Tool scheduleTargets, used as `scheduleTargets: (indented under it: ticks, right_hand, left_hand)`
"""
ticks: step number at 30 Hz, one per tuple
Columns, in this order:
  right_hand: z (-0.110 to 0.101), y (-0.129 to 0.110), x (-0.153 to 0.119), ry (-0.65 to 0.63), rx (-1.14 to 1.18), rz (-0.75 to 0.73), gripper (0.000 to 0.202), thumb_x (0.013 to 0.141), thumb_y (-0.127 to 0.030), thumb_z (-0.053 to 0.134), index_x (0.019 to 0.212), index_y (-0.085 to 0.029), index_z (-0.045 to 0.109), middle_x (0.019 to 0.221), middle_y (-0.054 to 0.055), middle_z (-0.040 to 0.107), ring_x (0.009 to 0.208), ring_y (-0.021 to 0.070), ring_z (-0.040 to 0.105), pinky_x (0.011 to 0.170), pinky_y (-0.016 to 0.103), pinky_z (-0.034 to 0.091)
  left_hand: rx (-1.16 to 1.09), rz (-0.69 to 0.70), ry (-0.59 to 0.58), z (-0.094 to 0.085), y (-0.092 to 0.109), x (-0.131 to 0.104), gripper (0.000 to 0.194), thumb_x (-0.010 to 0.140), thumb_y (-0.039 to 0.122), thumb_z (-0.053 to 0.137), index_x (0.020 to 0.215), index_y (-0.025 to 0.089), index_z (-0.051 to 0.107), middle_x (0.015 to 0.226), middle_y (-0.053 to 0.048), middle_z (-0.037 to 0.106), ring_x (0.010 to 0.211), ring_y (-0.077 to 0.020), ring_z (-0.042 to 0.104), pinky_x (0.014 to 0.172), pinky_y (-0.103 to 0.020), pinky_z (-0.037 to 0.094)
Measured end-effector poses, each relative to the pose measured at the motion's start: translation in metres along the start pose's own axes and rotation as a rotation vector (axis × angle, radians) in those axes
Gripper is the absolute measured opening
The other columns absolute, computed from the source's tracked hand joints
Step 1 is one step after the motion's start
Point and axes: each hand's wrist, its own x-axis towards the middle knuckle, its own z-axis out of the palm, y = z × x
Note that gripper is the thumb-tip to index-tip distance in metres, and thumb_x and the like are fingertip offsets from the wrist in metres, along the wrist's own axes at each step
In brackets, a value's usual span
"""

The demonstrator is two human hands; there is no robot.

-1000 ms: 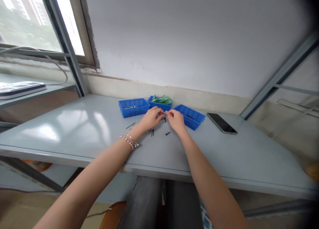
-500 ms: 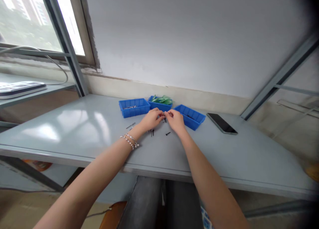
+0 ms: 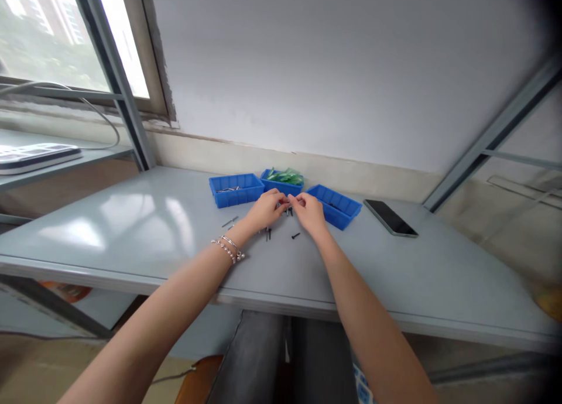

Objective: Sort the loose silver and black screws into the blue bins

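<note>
My left hand (image 3: 268, 209) and my right hand (image 3: 308, 211) meet over the table, thumbs and fingertips pinched close together. Whatever lies in the two pinches is too small and too covered to make out. Just below the fingertips, small screws (image 3: 288, 212) show, some silver and some dark. One dark screw (image 3: 295, 236) lies by itself in front of my right hand. A few more screws (image 3: 268, 234) are beside my left wrist, partly hidden by it. To the left of that wrist rest silver screws (image 3: 229, 221).
Behind my hands stand a blue bin with silver screws (image 3: 237, 197), a blue bin with green plastic bags (image 3: 283, 188), and a blue bin with small dark pieces (image 3: 336, 215). A phone (image 3: 390, 218) lies at right on the grey table (image 3: 132, 240). Metal posts rise at both sides.
Hardly anything differs. My fingertips have shifted very slightly while staying pinched together; the screws and bins are where they were.
</note>
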Motion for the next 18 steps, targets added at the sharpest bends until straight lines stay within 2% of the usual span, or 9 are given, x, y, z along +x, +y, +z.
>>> scheduleTargets:
  ticks: [9,15,18]
  right_hand:
    - [0.0012,-0.0003,0.0005,0.005,0.022,-0.026,0.024,0.080,-0.033,0.047,0.065,-0.016,0.054,0.061,0.002,0.056,0.058,0.0119,0.049,0.055,0.022,0.030]
    - [-0.0004,-0.0008,-0.0006,0.012,0.009,0.003,0.035,0.081,-0.046,0.044,0.065,-0.017,0.054,0.060,0.003,0.056,0.058,0.0134,0.049,0.055,0.023,0.031]
    - [-0.0005,-0.0003,-0.0005,0.004,-0.003,0.009,0.036,0.081,-0.047,0.043,0.063,-0.017,0.054,0.060,0.003,0.056,0.058,0.0136,0.049,0.054,0.023,0.031]
  left_hand:
    - [-0.007,0.005,0.002,0.0013,-0.0017,0.0005,0.011,0.078,0.021,0.053,0.073,0.013,0.059,0.076,-0.003,0.051,0.066,-0.0105,0.046,0.068,-0.025,0.038]
    - [-0.007,-0.001,0.011,0.0014,-0.0015,0.0005,0.011,0.078,0.022,0.054,0.074,0.013,0.058,0.077,-0.003,0.051,0.065,-0.0103,0.045,0.066,-0.025,0.038]
    - [-0.007,-0.001,0.020,0.0012,-0.0018,0.0004,0.011,0.077,0.022,0.054,0.073,0.013,0.058,0.076,-0.003,0.051,0.065,-0.0103,0.045,0.066,-0.026,0.038]
